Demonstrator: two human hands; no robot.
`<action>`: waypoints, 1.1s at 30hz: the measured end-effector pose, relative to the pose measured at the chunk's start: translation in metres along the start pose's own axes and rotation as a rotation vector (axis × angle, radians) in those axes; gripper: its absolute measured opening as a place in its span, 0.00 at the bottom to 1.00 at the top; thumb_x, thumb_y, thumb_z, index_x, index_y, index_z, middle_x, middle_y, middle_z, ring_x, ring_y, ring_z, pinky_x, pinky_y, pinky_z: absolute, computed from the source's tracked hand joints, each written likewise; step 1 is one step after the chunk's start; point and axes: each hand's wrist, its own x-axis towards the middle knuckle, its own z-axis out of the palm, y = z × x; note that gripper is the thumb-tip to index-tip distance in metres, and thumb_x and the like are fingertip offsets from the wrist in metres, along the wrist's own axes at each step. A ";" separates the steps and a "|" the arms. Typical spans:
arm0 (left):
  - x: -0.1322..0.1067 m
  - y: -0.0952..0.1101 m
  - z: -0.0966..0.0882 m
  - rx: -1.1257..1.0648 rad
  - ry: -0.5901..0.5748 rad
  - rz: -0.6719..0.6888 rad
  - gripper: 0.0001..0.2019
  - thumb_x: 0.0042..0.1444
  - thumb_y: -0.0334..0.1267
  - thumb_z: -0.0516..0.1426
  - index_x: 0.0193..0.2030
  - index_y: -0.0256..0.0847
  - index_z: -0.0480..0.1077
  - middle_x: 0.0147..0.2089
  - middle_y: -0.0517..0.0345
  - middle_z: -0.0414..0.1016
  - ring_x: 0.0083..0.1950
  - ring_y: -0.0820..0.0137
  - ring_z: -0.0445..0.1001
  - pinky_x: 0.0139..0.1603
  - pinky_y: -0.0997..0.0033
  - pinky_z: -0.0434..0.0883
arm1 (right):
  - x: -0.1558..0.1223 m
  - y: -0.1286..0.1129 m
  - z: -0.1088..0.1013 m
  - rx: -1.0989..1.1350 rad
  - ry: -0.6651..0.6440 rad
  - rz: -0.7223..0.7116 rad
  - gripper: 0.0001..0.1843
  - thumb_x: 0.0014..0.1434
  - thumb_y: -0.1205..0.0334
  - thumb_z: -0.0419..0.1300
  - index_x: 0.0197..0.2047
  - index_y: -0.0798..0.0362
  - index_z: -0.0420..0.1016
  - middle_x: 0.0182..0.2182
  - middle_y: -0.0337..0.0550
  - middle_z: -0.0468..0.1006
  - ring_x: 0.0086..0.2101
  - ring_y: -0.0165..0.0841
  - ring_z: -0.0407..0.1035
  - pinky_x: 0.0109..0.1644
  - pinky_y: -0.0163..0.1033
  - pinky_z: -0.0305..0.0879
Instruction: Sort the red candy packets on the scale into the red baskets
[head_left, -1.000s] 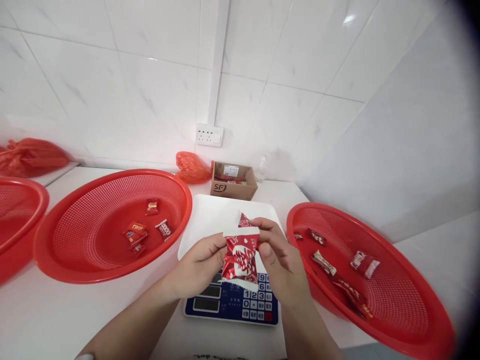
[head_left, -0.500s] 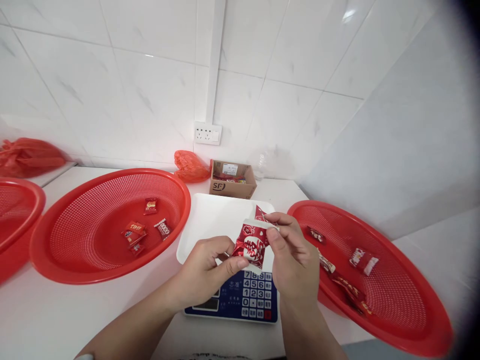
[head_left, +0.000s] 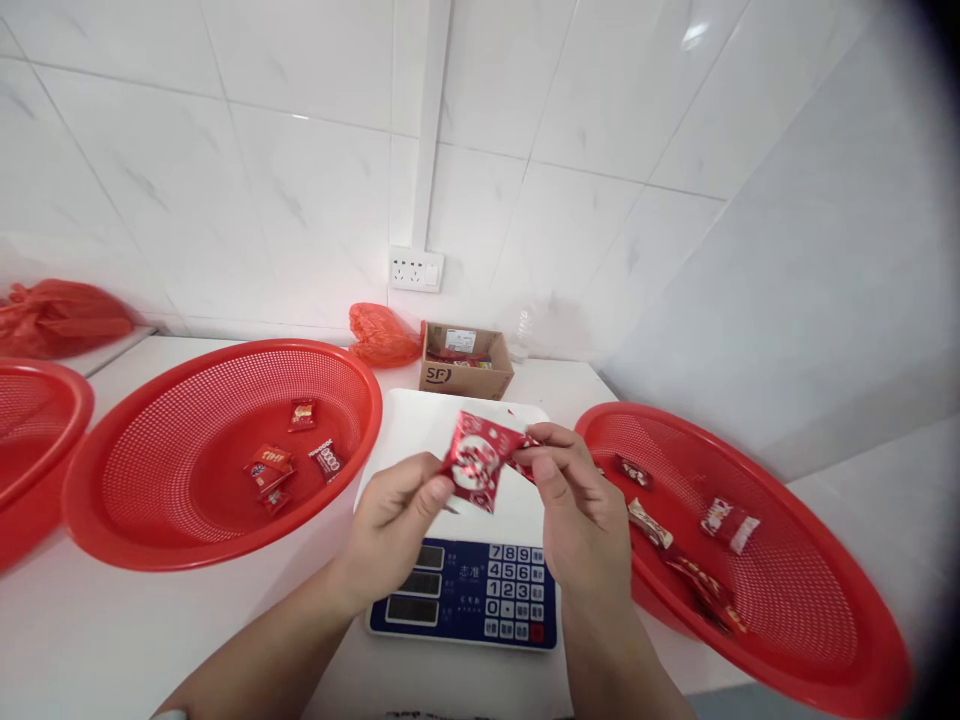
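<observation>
My left hand (head_left: 401, 530) pinches the left edge of a shiny red snack packet (head_left: 476, 463) with a round white patch. The packet is held tilted above the white pan (head_left: 405, 415) of a weighing scale. My right hand (head_left: 585, 505) is closed at the packet's right side, with red wrapper (head_left: 523, 462) between its thumb and fingers. It looks like a second packet, mostly hidden behind the fingers and the first one. Below my hands is the scale's blue keypad panel (head_left: 472, 595), its displays dark.
A red basket (head_left: 97, 500) with several small snack packets stands left; another (head_left: 847, 640) with several packets stands right. A third basket (head_left: 45, 370) shows at the far left. Behind the scale are a cardboard box (head_left: 476, 380) and a red plastic bag (head_left: 386, 335), near the tiled wall.
The front packet has been turned over, from its side with large lettering to the side with a round white patch. My left hand has shifted slightly left, uncovering the scale's displays.
</observation>
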 end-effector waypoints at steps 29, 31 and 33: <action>0.006 0.005 0.005 -0.429 -0.041 -0.247 0.11 0.55 0.36 0.65 0.45 0.39 0.75 0.33 0.60 0.79 0.33 0.75 0.75 0.38 0.78 0.74 | -0.017 0.001 0.006 -0.293 -0.149 -0.379 0.16 0.62 0.66 0.61 0.53 0.46 0.69 0.52 0.44 0.67 0.54 0.33 0.64 0.59 0.39 0.64; 0.005 0.009 0.007 -0.408 -0.035 -0.208 0.11 0.54 0.32 0.64 0.46 0.41 0.76 0.36 0.60 0.79 0.34 0.76 0.75 0.38 0.79 0.75 | -0.014 -0.002 0.005 -0.346 -0.125 -0.399 0.13 0.62 0.68 0.60 0.50 0.47 0.71 0.48 0.43 0.70 0.50 0.31 0.67 0.56 0.36 0.66; 0.005 0.012 0.007 -0.360 -0.034 -0.171 0.12 0.55 0.30 0.63 0.46 0.42 0.77 0.40 0.59 0.80 0.37 0.75 0.76 0.39 0.79 0.75 | -0.012 -0.005 0.005 -0.378 -0.117 -0.402 0.12 0.63 0.69 0.60 0.48 0.48 0.73 0.46 0.42 0.72 0.48 0.30 0.69 0.54 0.35 0.68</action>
